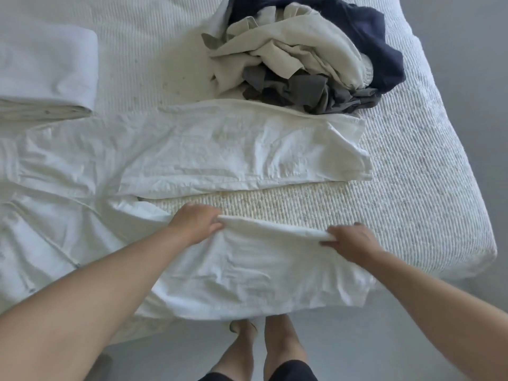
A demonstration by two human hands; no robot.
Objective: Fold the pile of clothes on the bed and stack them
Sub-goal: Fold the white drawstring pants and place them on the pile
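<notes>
White trousers [176, 155] lie spread across the bed [412, 166], waist toward the left, the far leg flat and the near leg [247, 268] draped over the bed's near edge. Left hand [193, 222] pinches the inner edge of the near leg close to the crotch, fingers curled on the cloth; right hand [350, 242] pinches the same edge further toward the hem, likewise closed on fabric. The edge between the two grips is lifted and slightly taut. Unfolded pile [302, 56] of cream, grey and navy garments sits at the far side of the bed, just beyond the trousers and touching or nearly touching the far leg. One folded white item [46, 75] rests at the far left, apart from the pile. Assessment: the fabric appears light, thin and creased, entirely limp, with no stiffness to hold a shape; it will sag wherever unsupported and the overhanging portion may slide toward the floor [343, 339]. Holds are best placed on seams or hems, two points spread along one edge as now, so the leg carries over onto the far leg without bunching. Task judged at an early stage, most of the pile remaining
</notes>
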